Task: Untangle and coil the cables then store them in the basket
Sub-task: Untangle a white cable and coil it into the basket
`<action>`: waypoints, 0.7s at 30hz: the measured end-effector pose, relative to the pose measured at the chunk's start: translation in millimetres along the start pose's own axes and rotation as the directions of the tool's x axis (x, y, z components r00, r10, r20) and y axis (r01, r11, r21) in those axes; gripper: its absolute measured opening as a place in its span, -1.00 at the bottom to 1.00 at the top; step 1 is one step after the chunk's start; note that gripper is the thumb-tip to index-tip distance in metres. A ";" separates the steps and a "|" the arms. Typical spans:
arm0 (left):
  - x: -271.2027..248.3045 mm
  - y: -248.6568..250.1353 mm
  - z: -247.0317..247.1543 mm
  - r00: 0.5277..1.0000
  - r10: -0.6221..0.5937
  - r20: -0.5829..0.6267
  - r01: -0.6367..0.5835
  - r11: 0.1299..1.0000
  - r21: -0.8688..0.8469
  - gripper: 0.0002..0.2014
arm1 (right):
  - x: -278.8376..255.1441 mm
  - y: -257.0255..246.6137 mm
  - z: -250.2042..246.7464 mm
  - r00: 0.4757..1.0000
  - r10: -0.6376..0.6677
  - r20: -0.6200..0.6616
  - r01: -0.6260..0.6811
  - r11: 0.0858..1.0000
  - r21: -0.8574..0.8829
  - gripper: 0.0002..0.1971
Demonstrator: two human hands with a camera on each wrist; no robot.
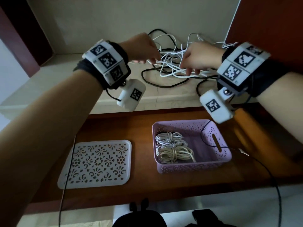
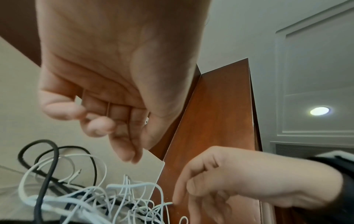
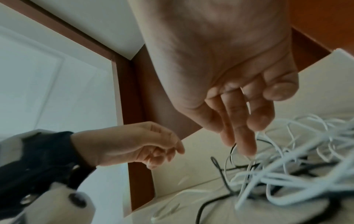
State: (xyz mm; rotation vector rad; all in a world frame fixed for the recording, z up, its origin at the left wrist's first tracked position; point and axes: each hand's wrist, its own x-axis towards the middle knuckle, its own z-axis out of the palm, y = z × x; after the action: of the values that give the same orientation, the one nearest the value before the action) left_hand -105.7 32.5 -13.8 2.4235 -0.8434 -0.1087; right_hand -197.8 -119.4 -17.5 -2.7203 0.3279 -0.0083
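With both hands over the tangle (image 1: pixel 173 63) at upper centre of the head view, sorting clearly not finished: white and black cables still knotted together on the pale ledge (image 1: pixel 82 76), likely left up there for room to pull strands apart. Left hand (image 1: pixel 144 48) hovering at the pile's left edge, fingers loosely curled, nothing pinched in the left wrist view; looks poised to pick a strand rather than holding one. Right hand (image 1: pixel 200 56) at the pile's right side, fingers mostly straight and pointing down into the white loops; fingertips (image 3: pixel 247 150) at or just touching a strand, no closed grip visible. Probably spreading the loops to find a free end before any pull. Basket (image 1: pixel 224 154) low and right of centre in the head view, on the brown shelf (image 1: pixel 142 126) below the ledge, well apart from the tangle; placed close under the hands for a short drop. Coils (image 1: pixel 172 148) already lying inside it at its left half, so task partly done. White lid (image 1: pixel 96 164) flat at lower left, beside the basket, set aside to keep the opening free.
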 end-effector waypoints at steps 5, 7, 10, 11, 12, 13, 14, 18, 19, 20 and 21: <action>23.4 20.9 -19.8 1.000 0.014 -0.019 -0.012 0.994 0.113 -0.83 | 17.5 6.1 -44.5 0.983 0.045 -0.180 -0.049 0.999 -0.013 -0.81; 33.5 31.9 -27.2 0.999 0.027 -0.018 -0.023 0.982 0.187 -0.81 | 24.0 11.6 -60.6 0.973 0.062 -0.222 -0.067 0.998 -0.017 -0.81; 51.1 45.5 -36.4 1.000 0.019 -0.004 -0.018 0.959 0.284 -0.82 | 34.2 18.6 -83.9 0.966 0.094 -0.241 -0.107 0.993 -0.042 -0.82; 57.8 48.6 -38.6 1.000 0.014 -0.008 -0.011 0.951 0.309 -0.79 | 37.8 21.3 -91.5 0.965 0.108 -0.238 -0.123 0.991 -0.048 -0.81; 64.5 52.3 -40.8 1.000 0.008 -0.008 -0.005 0.941 0.337 -0.77 | 41.6 24.9 -98.7 0.964 0.125 -0.235 -0.140 0.989 -0.049 -0.81; 70.8 56.4 -42.0 1.000 0.007 -0.012 -0.002 0.937 0.348 -0.75 | 45.9 29.2 -104.9 0.963 0.139 -0.231 -0.154 0.987 -0.047 -0.80; 77.9 60.2 -42.7 1.000 0.006 -0.010 -0.003 0.938 0.346 -0.73 | 50.7 34.6 -109.7 0.962 0.150 -0.228 -0.164 0.985 -0.043 -0.81; 103.4 78.6 -35.6 0.999 0.027 -0.030 -0.017 0.951 0.309 -0.76 | 66.8 57.5 -113.8 0.960 0.183 -0.213 -0.210 0.971 -0.112 -0.82; 112.1 82.3 -30.6 0.998 0.044 -0.039 -0.030 0.952 0.306 -0.76 | 69.3 63.5 -112.4 0.966 0.177 -0.186 -0.205 0.968 -0.143 -0.82; 122.7 84.6 -24.2 0.998 0.046 -0.045 -0.031 0.956 0.290 -0.75 | 71.8 70.1 -110.2 0.973 0.168 -0.158 -0.196 0.964 -0.177 -0.81; 130.6 86.9 -15.9 0.998 0.044 -0.045 -0.031 0.967 0.255 -0.75 | 74.2 77.2 -107.2 0.976 0.164 -0.143 -0.192 0.959 -0.207 -0.80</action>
State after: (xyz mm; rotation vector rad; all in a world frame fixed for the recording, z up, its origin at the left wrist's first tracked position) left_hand -45.0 -93.0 59.9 2.6335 -0.9282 0.0803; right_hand -148.8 -246.9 48.1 -2.9034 0.6458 -0.0979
